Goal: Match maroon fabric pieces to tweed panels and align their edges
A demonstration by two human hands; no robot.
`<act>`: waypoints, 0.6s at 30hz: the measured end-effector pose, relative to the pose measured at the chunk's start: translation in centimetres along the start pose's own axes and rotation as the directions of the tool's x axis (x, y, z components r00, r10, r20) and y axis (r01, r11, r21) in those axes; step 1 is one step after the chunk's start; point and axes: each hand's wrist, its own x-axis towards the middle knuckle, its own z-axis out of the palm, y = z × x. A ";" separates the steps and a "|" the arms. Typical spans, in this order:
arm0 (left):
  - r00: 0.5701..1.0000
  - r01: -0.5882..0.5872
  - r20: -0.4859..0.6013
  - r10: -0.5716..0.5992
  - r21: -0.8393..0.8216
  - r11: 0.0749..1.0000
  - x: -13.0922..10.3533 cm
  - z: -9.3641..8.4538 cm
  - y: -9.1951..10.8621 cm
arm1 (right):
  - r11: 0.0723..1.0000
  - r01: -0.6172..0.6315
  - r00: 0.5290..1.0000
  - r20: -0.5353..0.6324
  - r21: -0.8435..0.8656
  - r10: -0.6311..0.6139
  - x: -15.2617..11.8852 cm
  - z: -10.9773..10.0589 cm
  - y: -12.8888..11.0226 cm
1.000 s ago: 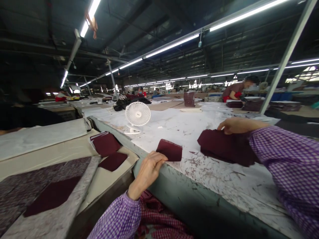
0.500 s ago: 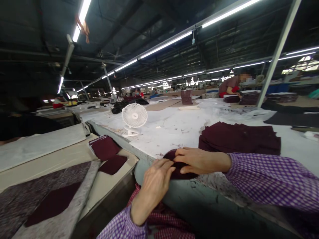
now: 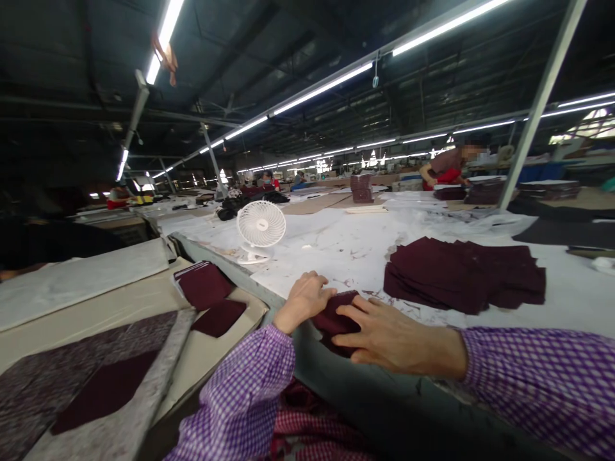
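Note:
A small dark maroon cloth piece [image 3: 336, 318] lies at the table's near edge, its near end drooping over it. My right hand [image 3: 391, 334] rests on top of the piece from the right, fingers spread apart over it. At its left side, my left hand [image 3: 306, 296] touches or nearly touches the cloth's edge, fingers bent and thumb apart from them. A spread pile of maroon cloth pieces [image 3: 464, 272] lies on the white-covered table to the right, beyond my right hand.
A small white fan [image 3: 261, 224] stands on the white table covering [image 3: 331, 237]. On the lower left surface are a maroon cloth stack [image 3: 204, 283], a single maroon piece [image 3: 220, 318] and another [image 3: 106, 390]. A co-worker [image 3: 444, 168] bends over stacks at the back right.
My left hand has moved up and away to the cloth's far left edge. My right hand has come nearer, its fingers more spread over the cloth, which now shows more of its surface.

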 end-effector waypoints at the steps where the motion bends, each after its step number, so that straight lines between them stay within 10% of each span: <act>1: 0.999 0.013 0.050 -0.012 -0.017 1.000 0.7 0.3 0.5 | 1.000 0.001 1.000 -0.002 -0.003 -0.001 -0.2 0.1 -0.2; 7: 0.973 0.087 0.223 -0.060 -0.111 0.990 2.6 0.8 1.5 | 0.999 0.028 1.000 0.007 -0.020 -0.028 -0.2 0.3 -0.5; 15: 0.975 0.210 0.155 -0.157 -0.430 0.878 2.7 2.3 1.3 | 0.999 0.042 0.998 -0.044 0.020 -0.041 -0.1 0.2 -0.4; 18: 0.979 0.202 0.132 -0.158 -0.467 0.861 2.7 3.0 1.3 | 0.985 -0.130 0.984 -0.111 0.112 0.142 0.0 -0.2 1.7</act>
